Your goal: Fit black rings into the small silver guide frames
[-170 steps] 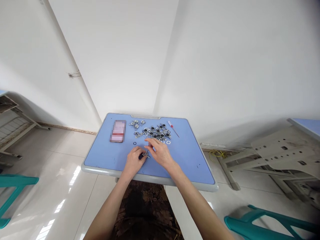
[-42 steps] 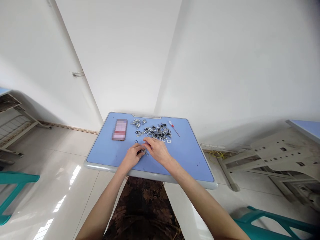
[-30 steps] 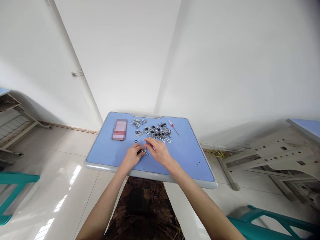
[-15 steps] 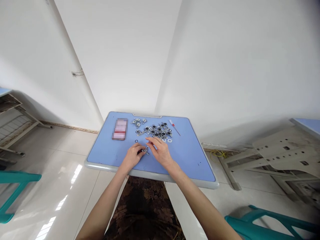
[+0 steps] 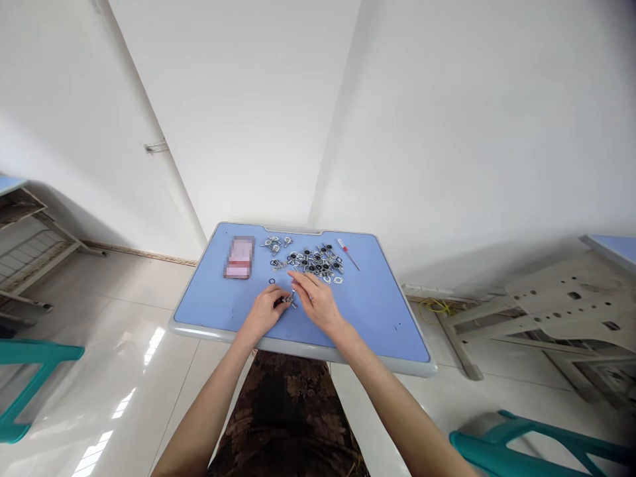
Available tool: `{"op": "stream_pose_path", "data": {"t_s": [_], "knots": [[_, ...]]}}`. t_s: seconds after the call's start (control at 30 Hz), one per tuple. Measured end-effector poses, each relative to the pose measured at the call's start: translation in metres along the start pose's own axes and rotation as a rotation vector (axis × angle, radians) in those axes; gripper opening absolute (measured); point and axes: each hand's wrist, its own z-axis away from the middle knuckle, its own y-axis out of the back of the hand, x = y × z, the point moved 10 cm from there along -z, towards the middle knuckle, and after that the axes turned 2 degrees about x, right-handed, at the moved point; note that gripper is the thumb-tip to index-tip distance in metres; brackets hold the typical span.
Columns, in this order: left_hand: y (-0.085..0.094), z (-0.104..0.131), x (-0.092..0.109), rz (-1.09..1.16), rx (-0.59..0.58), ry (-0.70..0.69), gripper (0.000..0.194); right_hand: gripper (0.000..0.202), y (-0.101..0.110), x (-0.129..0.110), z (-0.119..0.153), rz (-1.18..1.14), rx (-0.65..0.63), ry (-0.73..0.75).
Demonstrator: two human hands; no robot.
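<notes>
My left hand is closed in a pinch on a small metal fitting with screw-like shanks, just above the near part of the blue desktop. Close beside it on the right is my right hand, its fingers stretched out and the thumb a little apart from them. The thumb tip is at the fitting's upper end; whether it touches cannot be made out. Beyond my hands lies a pile of metal fittings with black round parts. A dark ring rests by my left fingers.
Several silver fittings form a smaller group at the back. A blurred pink-and-red phone-like item lies left; a thin tool with a red-and-clear handle lies right. Beside the blue desk are green stools.
My right fingers have shifted very slightly over the metal fitting. My left hand keeps its grip on it, and the view has moved a little.
</notes>
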Motion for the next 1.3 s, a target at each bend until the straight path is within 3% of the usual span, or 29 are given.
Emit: {"op": "stream_pose_path", "data": {"t_s": [0.07, 0.23, 0.43, 0.63, 0.77, 0.93, 1.3], "knots": [[0.000, 0.000, 0.000, 0.000, 0.002, 0.000, 0.015, 0.033, -0.003, -0.001, 0.000, -0.053, -0.026, 0.014], [0.001, 0.000, 0.000, 0.007, 0.005, -0.001, 0.015, 0.023, 0.004, 0.002, 0.001, 0.035, 0.057, -0.012], [0.000, 0.000, -0.003, 0.008, 0.004, 0.007, 0.015, 0.033, -0.004, -0.006, 0.001, -0.046, -0.037, 0.030], [0.000, 0.000, -0.002, 0.017, 0.011, -0.002, 0.016, 0.024, -0.001, -0.002, -0.003, 0.066, 0.019, -0.003], [0.000, 0.000, -0.002, 0.004, 0.020, -0.010, 0.015, 0.030, -0.001, -0.004, -0.004, -0.037, -0.016, 0.026], [0.000, 0.000, -0.003, -0.005, 0.021, -0.011, 0.015, 0.017, 0.008, -0.004, -0.001, 0.005, 0.094, 0.050], [0.001, 0.001, 0.001, 0.000, 0.017, -0.025, 0.013, 0.008, 0.003, 0.013, -0.009, 0.019, 0.095, -0.133]]}}
